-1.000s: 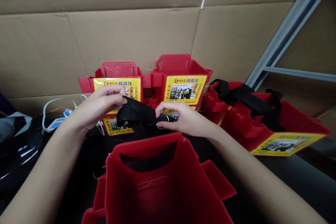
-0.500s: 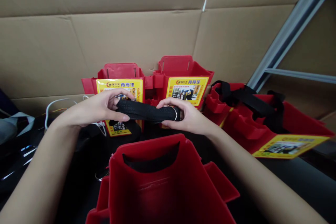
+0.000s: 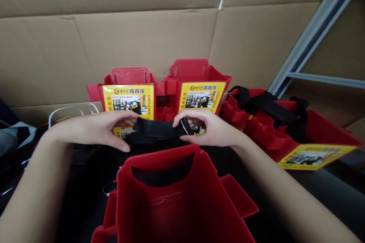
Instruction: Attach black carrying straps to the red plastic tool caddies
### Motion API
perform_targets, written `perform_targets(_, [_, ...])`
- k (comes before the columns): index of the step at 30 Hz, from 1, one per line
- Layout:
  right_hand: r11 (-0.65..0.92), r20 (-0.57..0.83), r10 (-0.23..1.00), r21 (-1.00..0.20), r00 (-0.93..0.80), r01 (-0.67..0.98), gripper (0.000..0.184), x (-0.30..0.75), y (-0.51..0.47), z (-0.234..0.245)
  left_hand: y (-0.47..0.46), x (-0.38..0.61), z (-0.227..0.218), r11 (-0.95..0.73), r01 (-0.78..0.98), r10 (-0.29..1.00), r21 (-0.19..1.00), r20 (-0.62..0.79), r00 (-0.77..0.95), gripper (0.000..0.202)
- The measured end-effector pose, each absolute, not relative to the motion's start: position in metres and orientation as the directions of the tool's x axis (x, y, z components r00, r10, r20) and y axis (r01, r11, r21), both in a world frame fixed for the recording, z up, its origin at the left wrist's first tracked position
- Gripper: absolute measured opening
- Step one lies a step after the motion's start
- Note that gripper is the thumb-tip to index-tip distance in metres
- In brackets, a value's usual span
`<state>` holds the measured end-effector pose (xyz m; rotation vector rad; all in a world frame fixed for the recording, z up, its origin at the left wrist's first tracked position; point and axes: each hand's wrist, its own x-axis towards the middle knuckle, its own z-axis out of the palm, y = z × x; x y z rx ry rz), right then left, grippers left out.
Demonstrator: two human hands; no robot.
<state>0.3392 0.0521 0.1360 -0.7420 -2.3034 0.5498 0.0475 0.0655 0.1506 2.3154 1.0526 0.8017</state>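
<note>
A black webbing strap (image 3: pixel 158 130) is stretched level between both hands, just above the far rim of a red plastic tool holder (image 3: pixel 173 201) in front of me. My left hand (image 3: pixel 107 129) pinches the strap's left end between thumb and fingers. My right hand (image 3: pixel 209 127) grips the right end, where a metal ring (image 3: pixel 185 125) sits on the strap. A slot near the holder's top edge shows black strap inside.
Two upright red holders with yellow labels (image 3: pixel 128 97) (image 3: pixel 201 93) stand against a cardboard wall (image 3: pixel 142 34). A red holder with black straps (image 3: pixel 285 121) lies on its side at right. White cables (image 3: pixel 61 112) lie at left. A metal frame (image 3: pixel 313 34) rises at right.
The strap went from slack and bunched to pulled straight between my hands, then lowered toward the near holder's rim. Both hands dropped slightly.
</note>
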Motion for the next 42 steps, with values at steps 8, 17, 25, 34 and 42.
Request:
perform_targets(8, [0.810,0.449,0.559,-0.476,-0.697,0.344,0.029,0.336,0.051,0.138,0.060,0.111,0.145,-0.709,0.426,0.653,0.561,0.295,0.697,0.033])
perform_targets(17, [0.812,0.541,0.582,-0.350,-0.607,0.467,0.032,0.332,0.062,0.127,0.077,0.118,0.133,-0.673,0.449,0.720,0.587,0.383,0.579,0.023])
perform_targets(25, [0.700,0.489,0.622,-0.697,-0.612,0.155,0.031,0.329,0.066,0.119,0.073,0.118,0.135,-0.641,0.457,0.743,0.617,0.349,0.571,0.019])
perform_targets(34, [0.548,0.361,0.752,-0.807,-0.552,0.220,0.018,0.341,0.077,0.123,0.071,0.102,0.149,-0.536,0.584,0.816,0.610,0.196,0.544,0.023])
perform_targets(42, [0.529,0.299,0.763,-0.799,-0.573,0.288,0.020,0.344,0.084,0.121,0.076,0.096,0.149,-0.540,0.596,0.801,0.594,0.146,0.580,0.026])
